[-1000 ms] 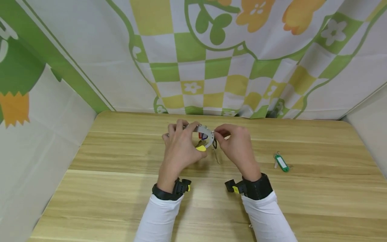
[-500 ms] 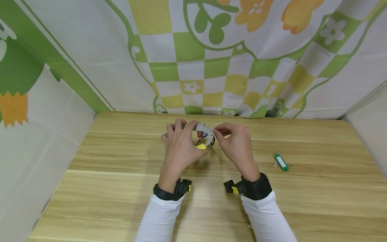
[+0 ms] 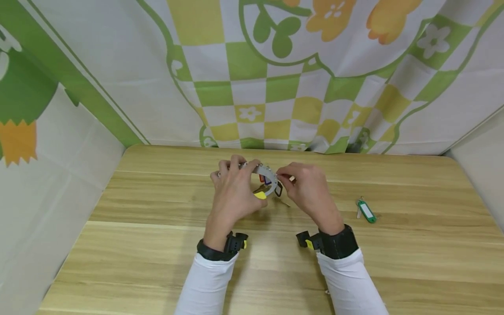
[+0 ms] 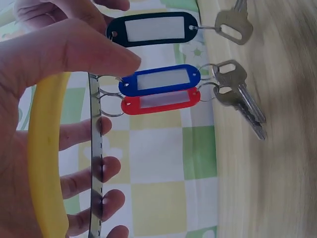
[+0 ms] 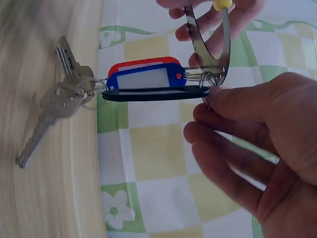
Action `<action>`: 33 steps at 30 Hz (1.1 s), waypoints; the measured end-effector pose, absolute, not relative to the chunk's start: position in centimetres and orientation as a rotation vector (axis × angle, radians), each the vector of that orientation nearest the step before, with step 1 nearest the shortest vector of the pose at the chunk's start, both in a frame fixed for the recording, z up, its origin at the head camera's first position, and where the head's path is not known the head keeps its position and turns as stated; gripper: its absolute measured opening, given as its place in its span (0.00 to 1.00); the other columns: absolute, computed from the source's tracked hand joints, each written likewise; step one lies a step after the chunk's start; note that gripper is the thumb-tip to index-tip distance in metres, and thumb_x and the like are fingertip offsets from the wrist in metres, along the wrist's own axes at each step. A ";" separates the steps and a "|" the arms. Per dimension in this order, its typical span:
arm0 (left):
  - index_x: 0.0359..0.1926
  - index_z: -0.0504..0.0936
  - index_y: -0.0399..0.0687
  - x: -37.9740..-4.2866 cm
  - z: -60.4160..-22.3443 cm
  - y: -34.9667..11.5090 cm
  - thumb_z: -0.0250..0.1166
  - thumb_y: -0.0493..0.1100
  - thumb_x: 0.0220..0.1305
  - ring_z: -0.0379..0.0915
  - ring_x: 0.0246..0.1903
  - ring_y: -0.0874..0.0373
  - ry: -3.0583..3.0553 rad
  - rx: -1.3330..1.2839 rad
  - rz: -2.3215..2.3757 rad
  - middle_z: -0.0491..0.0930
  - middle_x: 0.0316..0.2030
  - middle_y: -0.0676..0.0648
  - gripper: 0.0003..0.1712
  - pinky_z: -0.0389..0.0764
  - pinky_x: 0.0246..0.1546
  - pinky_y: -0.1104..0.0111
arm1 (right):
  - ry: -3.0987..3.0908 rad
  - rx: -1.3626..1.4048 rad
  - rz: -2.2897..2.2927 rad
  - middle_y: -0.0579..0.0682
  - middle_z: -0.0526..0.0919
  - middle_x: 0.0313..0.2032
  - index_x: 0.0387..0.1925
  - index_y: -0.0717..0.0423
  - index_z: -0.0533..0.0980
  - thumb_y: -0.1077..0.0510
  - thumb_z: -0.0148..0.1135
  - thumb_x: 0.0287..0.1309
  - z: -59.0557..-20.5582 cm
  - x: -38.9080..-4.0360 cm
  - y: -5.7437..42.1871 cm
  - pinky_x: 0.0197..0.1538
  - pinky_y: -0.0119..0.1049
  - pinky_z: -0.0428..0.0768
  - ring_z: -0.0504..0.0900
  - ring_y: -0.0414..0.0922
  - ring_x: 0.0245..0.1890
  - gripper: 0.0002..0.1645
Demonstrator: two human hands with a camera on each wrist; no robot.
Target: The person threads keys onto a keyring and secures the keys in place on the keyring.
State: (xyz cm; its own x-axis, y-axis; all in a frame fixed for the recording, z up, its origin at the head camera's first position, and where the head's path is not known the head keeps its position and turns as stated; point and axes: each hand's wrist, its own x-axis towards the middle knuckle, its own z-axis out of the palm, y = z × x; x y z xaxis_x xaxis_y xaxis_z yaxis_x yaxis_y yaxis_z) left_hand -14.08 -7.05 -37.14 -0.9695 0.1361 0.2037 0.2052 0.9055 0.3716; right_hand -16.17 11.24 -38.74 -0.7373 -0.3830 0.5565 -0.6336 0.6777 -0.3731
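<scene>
Above the table, between your two hands, the curved metal band is held up with its yellow grip against your left palm. Your left hand grips it, thumb on one side and fingers curled round the other. Hanging by rings from the band are the red tag and the blue tag, each with a key at its far end. Beside them is the black tag; your right hand pinches its ring end between thumb and forefinger, right by the band. Whether that ring is fastened there is hidden by your fingertips.

You seem to be at the step of joining the black tag to the band. The next move probably calls for a steady band and a careful check that the ring is caught before you let go. Farther right, the green tag lies on the table with its key, untouched.
</scene>
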 end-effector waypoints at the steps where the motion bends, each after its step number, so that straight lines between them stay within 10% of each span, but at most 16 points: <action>1: 0.59 0.72 0.58 -14.1 -37.1 -7.1 0.76 0.60 0.24 0.55 0.52 0.42 -2.896 -0.258 -0.598 0.64 0.53 0.45 0.51 0.55 0.47 0.45 | -2.466 0.774 0.801 0.44 0.81 0.29 0.32 0.52 0.82 0.59 0.63 0.52 -38.7 -16.2 11.2 0.28 0.27 0.72 0.77 0.35 0.25 0.05; 33: 0.58 0.72 0.57 -13.9 -37.1 -6.9 0.76 0.60 0.24 0.55 0.52 0.43 -2.867 -0.280 -0.602 0.64 0.53 0.44 0.51 0.55 0.46 0.45 | -2.406 0.840 0.748 0.43 0.81 0.27 0.31 0.52 0.82 0.61 0.62 0.52 -38.7 -16.4 11.3 0.27 0.30 0.70 0.75 0.36 0.24 0.04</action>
State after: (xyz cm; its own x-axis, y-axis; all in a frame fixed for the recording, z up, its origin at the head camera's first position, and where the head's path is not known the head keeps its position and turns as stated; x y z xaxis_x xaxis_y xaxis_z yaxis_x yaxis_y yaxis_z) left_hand -13.92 -6.91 -37.10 -0.9624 0.1432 0.2307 0.2239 0.8992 0.3758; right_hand -16.37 11.35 -38.66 -0.6959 -0.4088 0.5904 -0.6714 0.6620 -0.3330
